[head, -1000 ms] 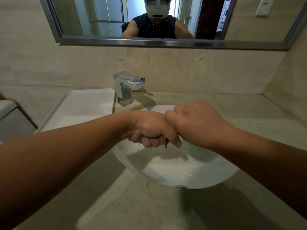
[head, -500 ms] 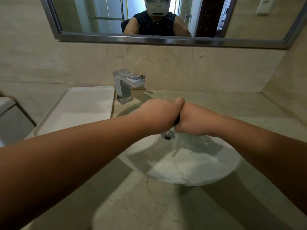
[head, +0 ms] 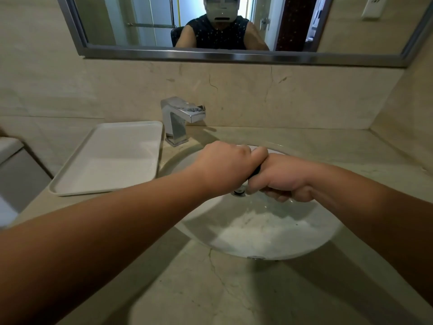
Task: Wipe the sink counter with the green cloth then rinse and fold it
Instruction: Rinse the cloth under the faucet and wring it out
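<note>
Two fists met just past the cracked counter [head: 199, 289], over the basin [head: 257, 233]: the left hand [head: 223, 167] and right hand [head: 281, 178] were clenched tight round the green cloth [head: 256, 171], of which only a dark sliver showed between them. They were likely wringing it above the drain [head: 239, 193] so drips fell inside. Beyond stood a white tray [head: 110, 158], the faucet [head: 180, 118] and the mirror [head: 234, 55] — no brand or writing was legible.

cloth [head: 256, 171]: only dark sliver shows | drain [head: 239, 192]: part hidden | mirror [head: 145, 22]: top cropped
</note>
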Action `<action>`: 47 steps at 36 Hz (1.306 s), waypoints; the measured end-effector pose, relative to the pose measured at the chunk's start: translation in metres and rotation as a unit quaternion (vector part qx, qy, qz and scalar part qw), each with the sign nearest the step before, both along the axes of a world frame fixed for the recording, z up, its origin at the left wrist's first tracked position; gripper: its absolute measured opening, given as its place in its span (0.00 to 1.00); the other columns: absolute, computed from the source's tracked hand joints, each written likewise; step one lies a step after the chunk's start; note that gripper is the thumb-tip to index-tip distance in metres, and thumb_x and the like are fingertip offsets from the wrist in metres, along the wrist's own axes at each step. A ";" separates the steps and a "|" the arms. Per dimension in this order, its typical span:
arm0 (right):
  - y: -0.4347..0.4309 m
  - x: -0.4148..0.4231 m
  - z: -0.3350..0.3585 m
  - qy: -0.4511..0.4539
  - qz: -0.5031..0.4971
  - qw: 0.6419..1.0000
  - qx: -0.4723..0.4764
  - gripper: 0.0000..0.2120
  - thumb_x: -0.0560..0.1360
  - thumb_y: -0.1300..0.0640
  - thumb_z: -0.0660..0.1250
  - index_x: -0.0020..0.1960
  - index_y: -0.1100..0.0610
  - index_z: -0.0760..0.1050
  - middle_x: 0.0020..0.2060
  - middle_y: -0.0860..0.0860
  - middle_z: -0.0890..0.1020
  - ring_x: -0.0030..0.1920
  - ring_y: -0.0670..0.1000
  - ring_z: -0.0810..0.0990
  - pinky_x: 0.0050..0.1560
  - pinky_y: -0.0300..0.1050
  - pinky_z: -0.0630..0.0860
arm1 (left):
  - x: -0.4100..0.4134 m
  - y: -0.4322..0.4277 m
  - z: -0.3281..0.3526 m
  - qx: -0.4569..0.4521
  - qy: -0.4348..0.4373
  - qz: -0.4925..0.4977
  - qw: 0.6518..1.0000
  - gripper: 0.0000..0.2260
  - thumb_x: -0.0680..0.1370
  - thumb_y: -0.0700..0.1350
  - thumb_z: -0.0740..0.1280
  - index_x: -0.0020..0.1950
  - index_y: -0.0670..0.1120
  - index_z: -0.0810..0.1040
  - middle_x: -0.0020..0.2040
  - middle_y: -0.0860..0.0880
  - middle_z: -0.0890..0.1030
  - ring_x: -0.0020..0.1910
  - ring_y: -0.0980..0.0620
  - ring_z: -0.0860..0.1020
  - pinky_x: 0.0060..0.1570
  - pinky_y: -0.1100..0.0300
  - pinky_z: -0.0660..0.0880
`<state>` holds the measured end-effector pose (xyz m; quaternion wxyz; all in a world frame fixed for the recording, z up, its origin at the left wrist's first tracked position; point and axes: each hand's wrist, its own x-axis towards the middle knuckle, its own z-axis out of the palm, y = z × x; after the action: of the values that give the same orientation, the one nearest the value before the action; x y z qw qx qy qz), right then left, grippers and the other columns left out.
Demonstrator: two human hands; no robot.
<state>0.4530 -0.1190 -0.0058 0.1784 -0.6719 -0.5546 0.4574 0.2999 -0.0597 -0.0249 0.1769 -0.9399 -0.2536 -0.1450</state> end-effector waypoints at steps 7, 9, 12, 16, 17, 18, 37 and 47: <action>0.000 -0.004 0.015 0.056 -0.041 0.997 -0.042 0.11 0.72 0.66 0.73 0.51 0.60 0.75 0.32 0.52 0.71 0.26 0.47 0.61 0.25 0.40 0.55 | -0.005 0.001 -0.008 -0.080 -0.035 0.053 0.995 0.11 0.79 0.51 0.67 0.57 0.52 0.69 0.40 0.52 0.73 0.36 0.44 0.74 0.29 0.55 0.63; -0.003 -0.004 0.018 0.090 -0.092 0.991 0.024 0.15 0.73 0.67 0.75 0.56 0.61 0.75 0.37 0.55 0.78 0.25 0.48 0.70 0.24 0.41 0.65 | -0.010 0.006 -0.009 -0.187 -0.103 0.082 0.973 0.08 0.79 0.48 0.67 0.53 0.54 0.69 0.38 0.53 0.75 0.37 0.46 0.78 0.31 0.56 0.69; -0.012 -0.004 0.015 0.041 -0.113 0.969 0.215 0.26 0.74 0.62 0.76 0.69 0.55 0.72 0.50 0.54 0.84 0.40 0.55 0.85 0.42 0.49 0.83 | -0.017 0.016 -0.003 -0.369 -0.190 0.112 0.903 0.03 0.77 0.44 0.68 0.49 0.48 0.76 0.37 0.50 0.80 0.34 0.50 0.78 0.31 0.59 0.71; -0.027 0.005 -0.010 -0.292 0.031 0.851 0.436 0.36 0.76 0.58 0.71 0.81 0.51 0.62 0.72 0.50 0.70 0.72 0.50 0.70 0.71 0.42 0.69 | -0.020 0.020 0.011 -0.673 -0.255 0.094 0.688 0.14 0.78 0.38 0.68 0.38 0.48 0.66 0.30 0.49 0.66 0.24 0.52 0.60 0.23 0.62 0.55; -0.028 0.009 -0.017 -0.364 0.060 0.808 0.460 0.38 0.76 0.59 0.71 0.82 0.53 0.59 0.76 0.53 0.66 0.77 0.54 0.64 0.76 0.50 0.65 | -0.021 0.020 0.014 -0.723 -0.234 0.086 0.644 0.15 0.78 0.39 0.67 0.37 0.50 0.65 0.29 0.50 0.63 0.23 0.53 0.58 0.22 0.64 0.53; -0.027 0.013 -0.022 -0.423 0.079 0.762 0.485 0.40 0.75 0.61 0.71 0.83 0.56 0.57 0.79 0.55 0.63 0.80 0.57 0.60 0.78 0.57 0.61 | -0.021 0.019 0.017 -0.768 -0.201 0.076 0.603 0.15 0.79 0.39 0.66 0.38 0.50 0.64 0.28 0.51 0.63 0.22 0.54 0.57 0.20 0.65 0.52; -0.006 -0.026 0.016 -0.573 0.163 0.705 0.385 0.11 0.74 0.58 0.71 0.45 0.52 0.68 0.32 0.51 0.75 0.28 0.57 0.67 0.27 0.41 0.58 | -0.012 0.003 0.028 -0.711 -0.052 0.158 0.683 0.15 0.81 0.39 0.66 0.35 0.46 0.68 0.27 0.50 0.66 0.20 0.55 0.58 0.20 0.67 0.52; 0.019 -0.028 0.013 -0.550 0.111 0.797 0.223 0.10 0.74 0.60 0.66 0.52 0.52 0.81 0.33 0.49 0.74 0.29 0.51 0.71 0.29 0.41 0.63 | 0.001 0.000 0.022 -0.385 -0.018 0.161 0.909 0.14 0.80 0.40 0.65 0.34 0.46 0.68 0.31 0.45 0.72 0.30 0.44 0.69 0.27 0.59 0.62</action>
<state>0.4247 -0.1003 0.0067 -0.0641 -0.6861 -0.7165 -0.1086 0.3011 -0.0601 -0.0033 -0.1821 -0.8785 -0.4411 -0.0223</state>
